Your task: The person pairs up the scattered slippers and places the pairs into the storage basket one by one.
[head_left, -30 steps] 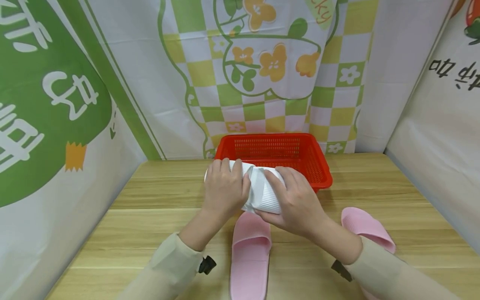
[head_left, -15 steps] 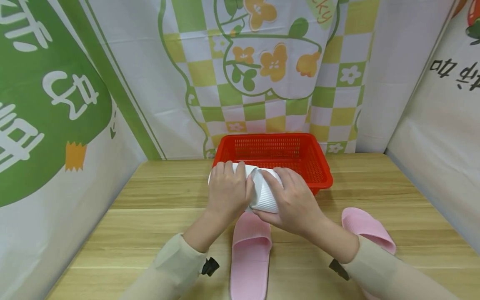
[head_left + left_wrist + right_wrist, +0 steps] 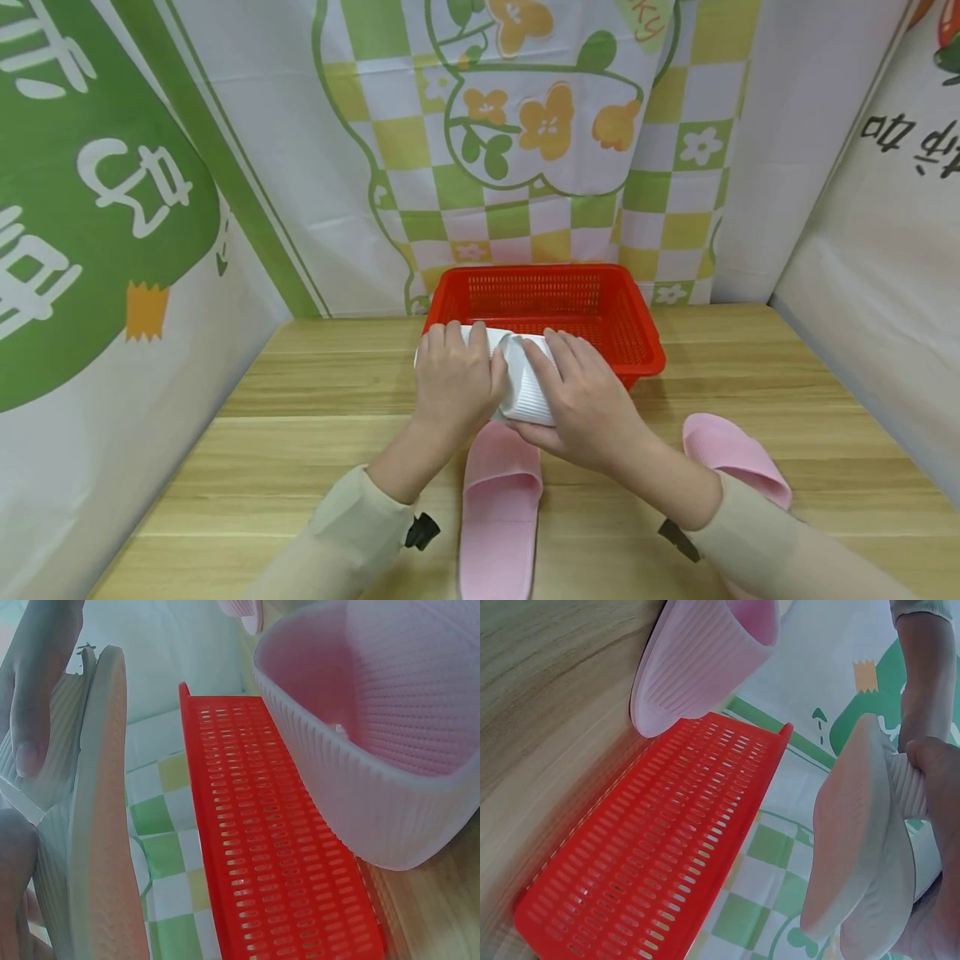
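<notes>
A pair of white slippers (image 3: 531, 393) with ribbed straps is held up in front of the basket, its pieces pressed together. My left hand (image 3: 455, 375) grips the left part, fingers curled over the top. On the right part, my right hand (image 3: 588, 398) keeps its thumb below and fingers above. Two soles of the white slippers (image 3: 847, 832) lie close together in the right wrist view. The left wrist view catches one sole edge of the slippers (image 3: 105, 817) beside fingers. Below the hands, a pink slipper (image 3: 498, 533) lies on the table, toe toward the basket.
The red perforated basket (image 3: 651, 354) stands at the back of the wooden table (image 3: 300, 450), against a checkered cloth backdrop (image 3: 510, 225). A second pink slipper (image 3: 731, 450) lies at the right, partly hidden under the right forearm. Printed cloth walls close in both sides.
My hands have drawn slightly closer together over the past second, and the gap between the white slippers' straps has narrowed. The basket and pink slippers have stayed put.
</notes>
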`<action>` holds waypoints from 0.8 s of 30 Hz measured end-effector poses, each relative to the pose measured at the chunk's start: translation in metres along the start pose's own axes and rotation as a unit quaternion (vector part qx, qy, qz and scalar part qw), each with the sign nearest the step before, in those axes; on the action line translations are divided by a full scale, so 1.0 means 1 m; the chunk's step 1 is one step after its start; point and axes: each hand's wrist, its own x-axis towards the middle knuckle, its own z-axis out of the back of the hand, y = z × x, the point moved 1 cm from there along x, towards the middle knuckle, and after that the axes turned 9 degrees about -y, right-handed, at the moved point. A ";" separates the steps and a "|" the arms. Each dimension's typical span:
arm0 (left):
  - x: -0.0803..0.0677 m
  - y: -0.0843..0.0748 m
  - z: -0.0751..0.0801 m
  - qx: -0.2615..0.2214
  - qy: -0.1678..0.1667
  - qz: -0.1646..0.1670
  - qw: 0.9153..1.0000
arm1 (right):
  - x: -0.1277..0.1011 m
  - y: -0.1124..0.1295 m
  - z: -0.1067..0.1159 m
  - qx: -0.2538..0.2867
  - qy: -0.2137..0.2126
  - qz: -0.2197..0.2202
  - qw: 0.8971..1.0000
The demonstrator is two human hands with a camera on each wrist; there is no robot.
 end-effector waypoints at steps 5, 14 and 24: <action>-0.001 -0.001 0.000 0.002 0.012 0.003 1.000 | 0.001 0.001 0.000 -0.003 0.008 -0.003 1.000; -0.002 -0.002 -0.002 0.005 0.024 0.011 1.000 | 0.000 0.000 0.000 0.017 0.005 -0.019 1.000; -0.003 -0.004 -0.001 -0.002 0.034 0.021 0.999 | 0.002 0.000 0.001 0.036 0.004 -0.040 0.999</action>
